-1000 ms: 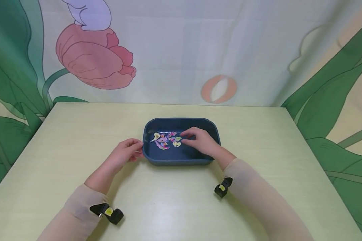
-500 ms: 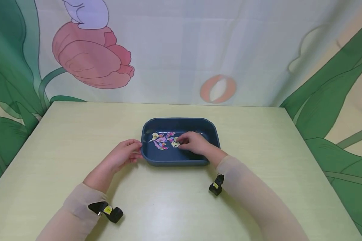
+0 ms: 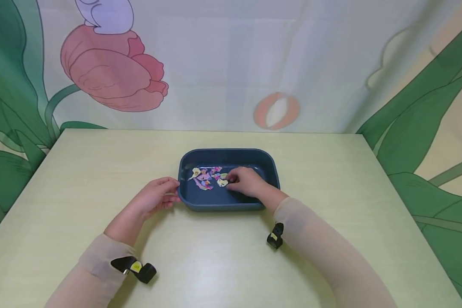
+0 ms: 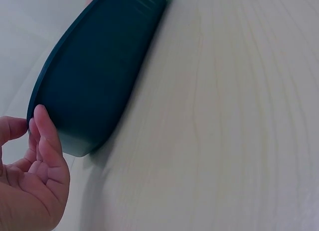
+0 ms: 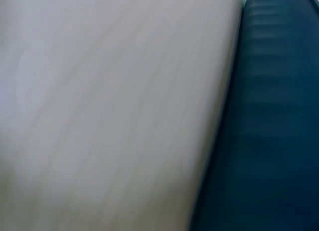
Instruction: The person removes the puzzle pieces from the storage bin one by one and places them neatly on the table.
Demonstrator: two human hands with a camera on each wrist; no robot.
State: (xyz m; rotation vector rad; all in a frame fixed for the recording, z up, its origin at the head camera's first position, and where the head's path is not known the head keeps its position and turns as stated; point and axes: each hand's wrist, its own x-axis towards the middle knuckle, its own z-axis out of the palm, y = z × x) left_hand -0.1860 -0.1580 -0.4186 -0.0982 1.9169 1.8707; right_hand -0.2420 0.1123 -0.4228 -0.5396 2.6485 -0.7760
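Note:
A dark blue rectangular tray (image 3: 215,206) stands on the table. Small colourful flat cut-out pieces (image 3: 204,177), several of them, lie in its left and middle part. My left hand (image 3: 158,197) holds the tray's left rim; in the left wrist view, its thumb and fingers (image 4: 47,129) meet at the rim and outer wall. My right hand (image 3: 247,182) reaches over the tray's right side, thumb and fingertips bent down at the rightmost yellowish pieces (image 3: 222,182). Whether a piece is pinched between them is hidden. In the right wrist view, the tray's side wall (image 5: 269,121) fills the right part.
The pale wooden table (image 3: 215,256) surrounds the tray. Behind it hangs a curtain (image 3: 208,64) printed with a pink flower, a ball and green leaves. Small black cameras (image 3: 144,272) are strapped to both sleeves.
My right hand has lowered and moved slightly left to the pieces, its thumb and fingers closer together. My left hand stays at the rim. The head view has shifted slightly.

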